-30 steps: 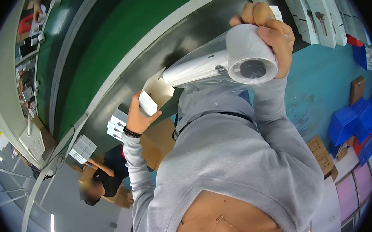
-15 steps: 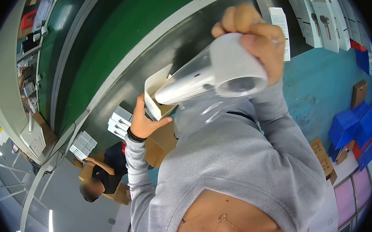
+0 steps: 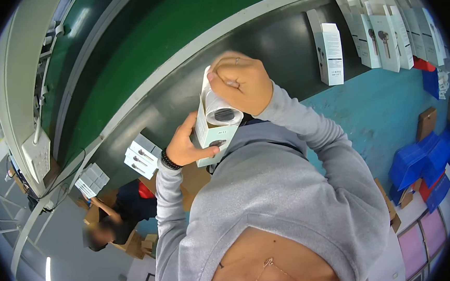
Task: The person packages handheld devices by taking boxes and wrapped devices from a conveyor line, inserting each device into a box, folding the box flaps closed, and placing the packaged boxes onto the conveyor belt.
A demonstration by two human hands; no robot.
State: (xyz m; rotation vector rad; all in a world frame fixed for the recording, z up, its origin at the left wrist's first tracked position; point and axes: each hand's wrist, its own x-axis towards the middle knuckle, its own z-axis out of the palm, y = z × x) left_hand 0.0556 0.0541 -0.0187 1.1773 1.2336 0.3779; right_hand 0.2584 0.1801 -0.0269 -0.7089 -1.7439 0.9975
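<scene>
My left hand is wrapped around the side of a white and pale green carton with its top open. A white hair dryer is partly inside the carton, its handle hidden and its round head showing at the mouth. Fingers curled, my right hand grips the top of the dryer's head beside a raised carton flap. The carton is held in front of my waist, near the edge of the dark workbench.
One open carton stands on the bench to the right, with a row of open cartons farther along. Packed cartons stand on the left, beyond them another stack beside a co-worker. Blue bins are at far right.
The plastic-wrapped hair dryer has gone from above the carton down into it, handle first. My right hand has moved left and is now at the carton's mouth; the carton is more upright.
</scene>
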